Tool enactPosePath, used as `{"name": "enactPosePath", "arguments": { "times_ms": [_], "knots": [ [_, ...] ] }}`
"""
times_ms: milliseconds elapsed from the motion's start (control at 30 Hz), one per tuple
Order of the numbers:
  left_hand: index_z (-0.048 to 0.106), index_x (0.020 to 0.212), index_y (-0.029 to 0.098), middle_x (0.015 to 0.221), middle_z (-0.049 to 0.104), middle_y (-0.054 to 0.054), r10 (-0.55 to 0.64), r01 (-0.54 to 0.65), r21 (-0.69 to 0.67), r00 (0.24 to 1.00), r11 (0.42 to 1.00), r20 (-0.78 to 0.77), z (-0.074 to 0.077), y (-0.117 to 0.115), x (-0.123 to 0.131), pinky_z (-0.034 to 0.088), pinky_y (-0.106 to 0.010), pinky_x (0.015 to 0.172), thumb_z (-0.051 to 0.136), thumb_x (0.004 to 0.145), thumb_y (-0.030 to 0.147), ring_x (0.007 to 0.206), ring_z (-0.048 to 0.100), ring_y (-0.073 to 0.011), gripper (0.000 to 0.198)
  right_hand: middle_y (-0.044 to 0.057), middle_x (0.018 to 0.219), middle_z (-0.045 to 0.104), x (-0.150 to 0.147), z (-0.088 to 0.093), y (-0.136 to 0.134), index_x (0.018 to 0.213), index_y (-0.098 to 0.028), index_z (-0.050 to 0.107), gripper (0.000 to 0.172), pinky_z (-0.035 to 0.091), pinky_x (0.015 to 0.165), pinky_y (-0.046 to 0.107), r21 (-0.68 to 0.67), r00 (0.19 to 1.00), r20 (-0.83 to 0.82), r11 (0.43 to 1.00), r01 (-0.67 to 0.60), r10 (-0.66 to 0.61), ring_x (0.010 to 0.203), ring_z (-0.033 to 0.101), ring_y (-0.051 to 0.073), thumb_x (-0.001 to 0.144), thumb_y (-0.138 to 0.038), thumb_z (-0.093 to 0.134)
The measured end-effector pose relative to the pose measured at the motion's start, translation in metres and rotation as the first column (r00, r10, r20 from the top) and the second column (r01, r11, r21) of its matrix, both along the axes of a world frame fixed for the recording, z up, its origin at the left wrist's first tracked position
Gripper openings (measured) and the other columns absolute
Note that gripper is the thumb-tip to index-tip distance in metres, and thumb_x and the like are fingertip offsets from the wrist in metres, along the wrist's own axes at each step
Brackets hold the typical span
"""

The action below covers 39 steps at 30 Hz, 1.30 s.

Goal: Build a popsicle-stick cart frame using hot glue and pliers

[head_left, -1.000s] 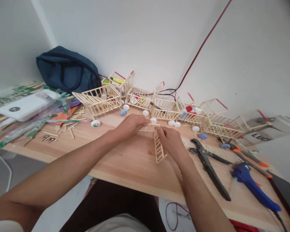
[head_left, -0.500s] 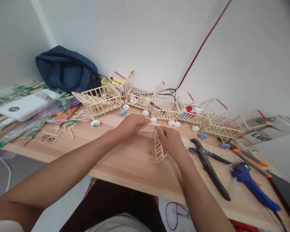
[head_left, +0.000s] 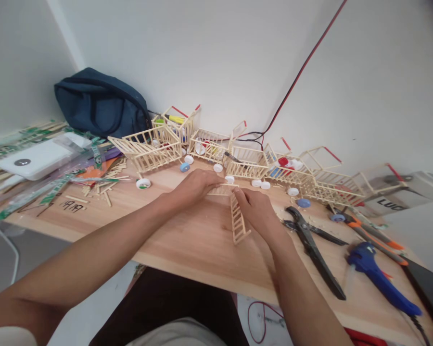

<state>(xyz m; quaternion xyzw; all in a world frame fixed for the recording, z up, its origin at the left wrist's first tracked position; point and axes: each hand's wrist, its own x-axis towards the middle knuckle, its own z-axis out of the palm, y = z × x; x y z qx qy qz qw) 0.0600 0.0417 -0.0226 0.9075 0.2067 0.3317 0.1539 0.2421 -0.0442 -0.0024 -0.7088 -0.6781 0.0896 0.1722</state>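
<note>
Tabletop (head_left: 187,235): left grip (head_left: 200,185), right grip (head_left: 257,207) angled inward, holding stick frame (head_left: 238,222).

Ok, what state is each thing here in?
Left hand, holding the frame
Right hand, holding the frame
Frame, angled, joint unclear
Carts, upright, several loaded
Black pliers, handles spread
Glue gun, on its side
Sticks, loose, scattered
Bag, upright, zip unclear
White box, lying flat
</note>
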Motion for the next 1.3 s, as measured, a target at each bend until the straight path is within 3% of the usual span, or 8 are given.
{"name": "enactPosePath", "arguments": {
  "times_ms": [233, 533, 800, 1300],
  "knots": [
    [0.071, 0.105, 0.015, 0.084, 0.072, -0.007, -0.004, 0.004, 0.004, 1.0, 1.0, 0.006, 0.0, 0.001, 0.0, 0.042, -0.022, 0.066, 0.047, 0.094, 0.021, 0.074, 0.064, -0.014, 0.027, 0.002, 0.058, 0.055, 0.003, 0.005, -0.003, 0.064, -0.019, 0.051, 0.047, 0.027, 0.054, 0.026, -0.089, 0.997, -0.048, 0.994, -0.058, 0.054, 0.055, 0.046, 0.014, 0.091, -0.054, 0.035],
    [0.071, 0.106, 0.015, 0.082, 0.07, -0.007, -0.004, 0.004, -0.01, 1.0, 1.0, -0.004, 0.001, -0.001, -0.002, 0.041, -0.022, 0.065, 0.045, 0.095, 0.024, 0.073, 0.063, -0.0139, 0.029, 0.001, 0.059, 0.054, 0.008, 0.01, -0.002, 0.066, -0.019, 0.052, 0.023, 0.025, 0.055, 0.026, -0.098, 0.99, 0.077, 0.989, -0.109, 0.117, 0.055, 0.044, 0.013, 0.084, -0.031, 0.044],
    [0.071, 0.106, 0.014, 0.078, 0.068, -0.006, -0.033, 0.033, -0.005, 0.999, 0.999, -0.019, 0.002, -0.003, -0.002, 0.04, -0.022, 0.065, 0.044, 0.095, 0.024, 0.071, 0.061, -0.013, 0.031, 0.0, 0.055, 0.052, 0.009, 0.012, -0.005, 0.061, -0.02, 0.05, 0.022, 0.021, 0.053, 0.027, -0.1, 0.984, 0.104, 0.986, -0.135, 0.145, 0.051, 0.04, 0.012, 0.082, -0.027, 0.046],
    [0.071, 0.108, 0.018, 0.08, 0.069, -0.004, -0.028, 0.027, -0.038, 0.999, 0.999, -0.019, 0.007, -0.007, -0.003, 0.04, -0.021, 0.065, 0.044, 0.095, 0.022, 0.071, 0.061, -0.0116, 0.03, 0.004, 0.062, 0.06, 0.006, 0.006, -0.006, 0.07, -0.018, 0.056, 0.024, 0.026, 0.055, 0.026, -0.095, 0.988, 0.116, 0.991, -0.094, 0.105, 0.056, 0.045, 0.014, 0.086, -0.03, 0.043]
  ]
}}
